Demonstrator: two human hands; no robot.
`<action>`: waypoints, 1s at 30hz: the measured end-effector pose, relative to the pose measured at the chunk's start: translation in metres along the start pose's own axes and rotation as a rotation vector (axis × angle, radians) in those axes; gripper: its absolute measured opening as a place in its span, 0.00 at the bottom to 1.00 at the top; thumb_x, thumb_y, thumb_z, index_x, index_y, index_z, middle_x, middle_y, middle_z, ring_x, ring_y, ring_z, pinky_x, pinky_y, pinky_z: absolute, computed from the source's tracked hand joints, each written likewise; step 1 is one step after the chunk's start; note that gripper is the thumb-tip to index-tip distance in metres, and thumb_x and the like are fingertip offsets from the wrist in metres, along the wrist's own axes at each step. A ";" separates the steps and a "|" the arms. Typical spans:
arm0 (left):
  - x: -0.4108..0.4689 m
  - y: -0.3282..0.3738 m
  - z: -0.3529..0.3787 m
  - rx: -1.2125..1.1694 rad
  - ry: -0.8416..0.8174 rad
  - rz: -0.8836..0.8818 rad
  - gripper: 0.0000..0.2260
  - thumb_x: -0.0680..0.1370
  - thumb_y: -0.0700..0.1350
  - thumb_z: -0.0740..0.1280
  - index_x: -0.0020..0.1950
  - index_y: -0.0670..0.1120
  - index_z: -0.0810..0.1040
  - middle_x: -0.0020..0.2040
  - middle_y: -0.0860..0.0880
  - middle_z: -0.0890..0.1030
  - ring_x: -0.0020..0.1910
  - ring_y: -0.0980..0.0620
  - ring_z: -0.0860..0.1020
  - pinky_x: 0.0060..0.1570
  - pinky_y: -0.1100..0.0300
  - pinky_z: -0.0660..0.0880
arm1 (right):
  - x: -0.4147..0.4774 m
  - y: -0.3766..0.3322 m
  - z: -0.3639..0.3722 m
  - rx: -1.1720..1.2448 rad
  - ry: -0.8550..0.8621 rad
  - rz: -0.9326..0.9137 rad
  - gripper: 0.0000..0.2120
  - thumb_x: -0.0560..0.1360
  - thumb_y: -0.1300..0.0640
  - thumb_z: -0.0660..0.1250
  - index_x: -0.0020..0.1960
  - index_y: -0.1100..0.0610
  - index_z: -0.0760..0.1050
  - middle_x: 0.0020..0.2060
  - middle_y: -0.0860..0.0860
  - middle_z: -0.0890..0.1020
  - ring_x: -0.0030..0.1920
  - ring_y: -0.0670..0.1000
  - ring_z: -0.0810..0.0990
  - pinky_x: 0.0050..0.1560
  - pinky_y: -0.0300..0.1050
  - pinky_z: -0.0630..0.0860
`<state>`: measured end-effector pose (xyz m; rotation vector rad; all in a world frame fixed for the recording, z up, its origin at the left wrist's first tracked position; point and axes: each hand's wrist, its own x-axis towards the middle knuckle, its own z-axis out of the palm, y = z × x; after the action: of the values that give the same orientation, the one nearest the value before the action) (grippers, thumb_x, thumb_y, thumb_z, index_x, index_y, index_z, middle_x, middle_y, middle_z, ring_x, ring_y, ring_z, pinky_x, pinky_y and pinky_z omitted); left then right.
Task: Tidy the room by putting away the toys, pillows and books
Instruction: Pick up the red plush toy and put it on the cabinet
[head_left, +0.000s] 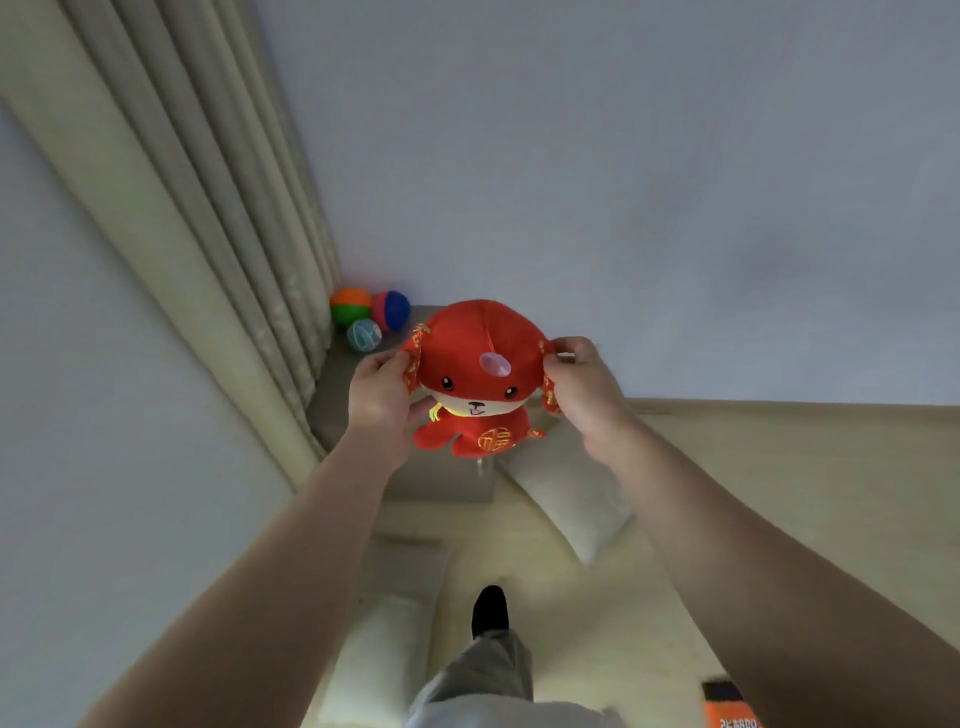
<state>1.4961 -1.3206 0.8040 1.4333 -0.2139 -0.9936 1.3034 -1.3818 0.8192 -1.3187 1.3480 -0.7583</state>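
Note:
A red plush dog (475, 379) with gold lettering and a clear suction cup on its head hangs in front of me, above a grey cabinet top (343, 395). My left hand (379, 397) grips its left ear and side. My right hand (579, 387) pinches its right ear. Three balls lie in the corner of the cabinet top: an orange and green ball (350, 305), a pink and blue ball (390, 310) and a light blue ball (364, 335). A white pillow (571, 499) leans below the toy, and another white pillow (379, 660) lies on the floor.
Beige curtains (208, 218) hang at the left beside the cabinet. A white wall (623, 182) fills the background. My leg and black-socked foot (489, 610) stand on the pale floor. An orange and black book (730, 706) lies at the bottom right.

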 end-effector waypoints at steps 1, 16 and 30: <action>0.026 0.002 0.009 -0.004 0.000 -0.015 0.09 0.84 0.43 0.64 0.64 0.45 0.75 0.59 0.43 0.82 0.55 0.44 0.83 0.50 0.42 0.84 | 0.025 -0.002 0.005 -0.008 0.008 0.010 0.09 0.84 0.57 0.57 0.63 0.53 0.70 0.51 0.51 0.79 0.48 0.51 0.79 0.40 0.43 0.73; 0.231 0.041 0.121 0.096 -0.083 -0.170 0.12 0.84 0.52 0.64 0.63 0.49 0.78 0.56 0.48 0.84 0.49 0.52 0.84 0.49 0.47 0.83 | 0.247 -0.049 0.030 -0.234 -0.021 0.183 0.21 0.79 0.69 0.56 0.69 0.53 0.68 0.61 0.54 0.78 0.58 0.58 0.80 0.53 0.55 0.82; 0.349 0.037 0.154 0.169 0.018 -0.206 0.24 0.74 0.51 0.77 0.67 0.50 0.74 0.62 0.48 0.80 0.57 0.46 0.80 0.58 0.41 0.80 | 0.408 -0.049 0.064 -0.194 -0.331 0.360 0.31 0.72 0.61 0.71 0.71 0.49 0.64 0.61 0.55 0.76 0.59 0.62 0.79 0.46 0.52 0.83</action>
<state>1.6205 -1.6724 0.7171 1.6420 -0.1412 -1.1506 1.4447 -1.7671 0.7499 -1.2371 1.3579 -0.1576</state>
